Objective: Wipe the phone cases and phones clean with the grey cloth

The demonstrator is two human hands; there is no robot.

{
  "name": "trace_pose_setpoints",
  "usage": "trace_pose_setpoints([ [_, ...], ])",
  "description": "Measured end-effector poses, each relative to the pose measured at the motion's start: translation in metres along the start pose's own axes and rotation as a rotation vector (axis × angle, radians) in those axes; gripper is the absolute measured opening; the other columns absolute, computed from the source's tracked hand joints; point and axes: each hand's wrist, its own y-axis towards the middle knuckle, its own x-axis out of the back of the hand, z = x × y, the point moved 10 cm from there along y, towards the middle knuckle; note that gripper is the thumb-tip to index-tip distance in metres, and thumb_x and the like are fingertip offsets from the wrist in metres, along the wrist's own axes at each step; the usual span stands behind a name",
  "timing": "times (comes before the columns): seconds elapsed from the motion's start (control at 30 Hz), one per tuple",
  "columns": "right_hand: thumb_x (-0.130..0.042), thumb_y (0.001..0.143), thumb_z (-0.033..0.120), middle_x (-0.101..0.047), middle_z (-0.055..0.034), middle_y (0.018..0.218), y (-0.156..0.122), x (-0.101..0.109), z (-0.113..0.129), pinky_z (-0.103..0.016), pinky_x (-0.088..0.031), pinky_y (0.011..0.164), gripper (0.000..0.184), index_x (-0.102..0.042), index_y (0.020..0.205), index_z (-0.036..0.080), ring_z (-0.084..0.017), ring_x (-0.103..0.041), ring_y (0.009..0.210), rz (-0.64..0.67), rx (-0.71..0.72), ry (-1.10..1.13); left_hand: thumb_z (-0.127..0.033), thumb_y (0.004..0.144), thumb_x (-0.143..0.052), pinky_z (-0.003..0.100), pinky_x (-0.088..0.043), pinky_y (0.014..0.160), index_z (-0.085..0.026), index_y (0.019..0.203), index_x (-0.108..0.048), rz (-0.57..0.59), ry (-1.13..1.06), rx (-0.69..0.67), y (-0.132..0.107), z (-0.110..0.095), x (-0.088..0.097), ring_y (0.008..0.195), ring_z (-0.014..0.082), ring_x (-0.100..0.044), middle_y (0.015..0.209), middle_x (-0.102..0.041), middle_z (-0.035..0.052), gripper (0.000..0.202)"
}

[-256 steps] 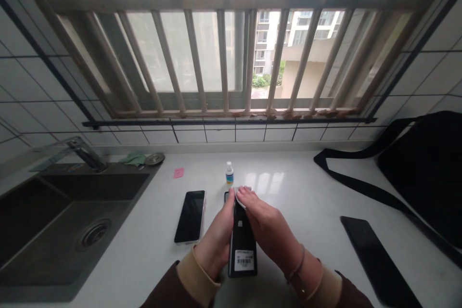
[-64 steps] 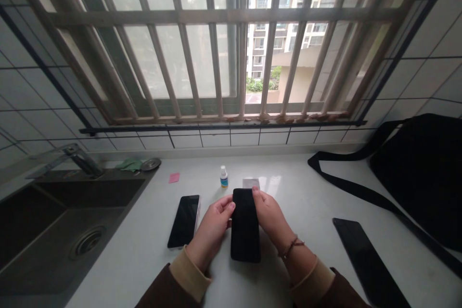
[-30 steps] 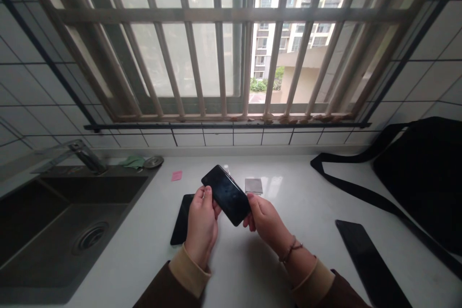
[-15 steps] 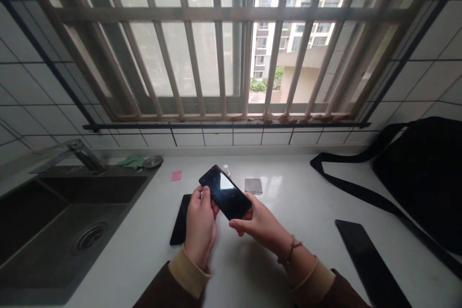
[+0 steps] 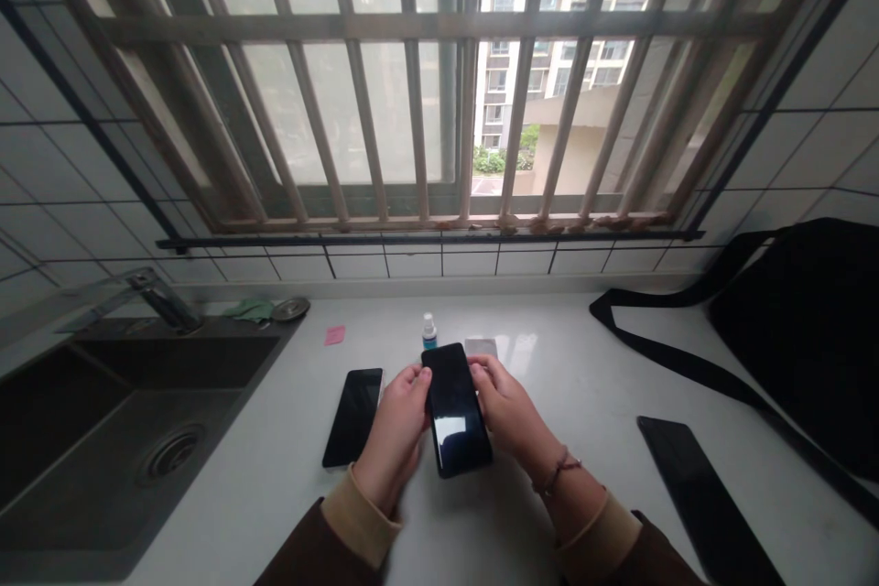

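Observation:
A black smartphone (image 5: pixel 457 412) is held above the counter, screen up and nearly upright in view, with a bright window reflection on its lower half. My left hand (image 5: pixel 402 407) grips its left edge, thumb near the upper corner. On the opposite edge, my right hand (image 5: pixel 504 398) closes round the phone's side. Just beyond the phone stands a small white-capped bottle (image 5: pixel 429 330), its lower part hidden. A grey square cloth (image 5: pixel 481 347) lies behind my right hand, partly covered. Left of my left hand, a second smartphone (image 5: pixel 352 417) lies flat, screen up.
The white counter (image 5: pixel 563 366) holds a pink paper slip (image 5: pixel 334 335), a long black flat object (image 5: pixel 700 494) and a black bag (image 5: pixel 803 339) with its strap. At left are a sink (image 5: pixel 206 403), a faucet (image 5: pixel 165 300), a green cloth (image 5: pixel 251 309) and a drain cover (image 5: pixel 290 309). A barred window is ahead.
The phone has turned from a diagonal tilt to nearly upright between my hands. My left hand has shifted right, so more of the second phone and the bottle shows.

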Motion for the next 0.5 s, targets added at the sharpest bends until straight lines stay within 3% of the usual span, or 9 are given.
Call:
trace_pose_setpoints([
  [0.1, -0.05, 0.103, 0.05, -0.078, -0.0073, 0.102, 0.004, 0.003, -0.005, -0.034, -0.056, 0.078, 0.041, -0.063, 0.128, 0.021, -0.025, -0.074, 0.095, -0.012, 0.011, -0.009, -0.05, 0.083, -0.079, 0.024, -0.05, 0.058, -0.017, 0.1, -0.07, 0.115, 0.049, 0.085, -0.004, 0.013, -0.014, 0.068, 0.0167, -0.068, 0.086, -0.074, 0.0058, 0.039],
  [0.2, -0.052, 0.101, 0.049, -0.079, -0.0085, 0.102, 0.006, -0.002, -0.011, -0.034, -0.057, 0.076, 0.043, -0.063, 0.131, 0.02, -0.026, -0.076, 0.091, 0.028, -0.009, 0.022, -0.052, 0.089, -0.07, 0.026, -0.05, 0.059, -0.018, 0.1, -0.07, 0.127, 0.196, 0.052, -0.001, 0.013, -0.011, 0.067, 0.0189, -0.068, 0.085, -0.075, 0.0073, 0.036],
  [0.3, -0.053, 0.1, 0.046, -0.08, -0.0086, 0.096, 0.006, -0.004, -0.018, -0.033, -0.057, 0.07, 0.041, -0.064, 0.129, 0.018, -0.026, -0.076, 0.085, 0.033, -0.041, -0.007, -0.048, 0.09, -0.07, 0.031, -0.051, 0.067, -0.019, 0.098, -0.072, 0.075, 0.361, -0.041, 0.005, 0.004, -0.001, 0.072, 0.0241, -0.07, 0.082, -0.075, 0.0087, 0.029],
  [0.4, -0.054, 0.099, 0.043, -0.08, -0.0075, 0.091, 0.005, -0.005, -0.021, -0.033, -0.056, 0.068, 0.038, -0.066, 0.126, 0.018, -0.026, -0.076, 0.083, 0.016, -0.053, -0.053, -0.037, 0.086, -0.076, 0.034, -0.047, 0.076, -0.021, 0.109, -0.073, -0.031, 0.489, -0.133, 0.006, -0.009, 0.012, 0.081, 0.0292, -0.07, 0.079, -0.073, 0.0086, 0.028],
  [0.5, -0.053, 0.1, 0.041, -0.08, -0.0079, 0.093, 0.006, -0.004, -0.026, -0.034, -0.057, 0.072, 0.037, -0.066, 0.126, 0.019, -0.026, -0.077, 0.086, -0.004, -0.06, -0.085, -0.036, 0.096, -0.063, 0.037, -0.045, 0.081, -0.018, 0.122, -0.071, -0.088, 0.882, -0.305, -0.003, -0.032, 0.008, 0.086, 0.0327, -0.07, 0.089, -0.075, 0.0138, 0.032],
])
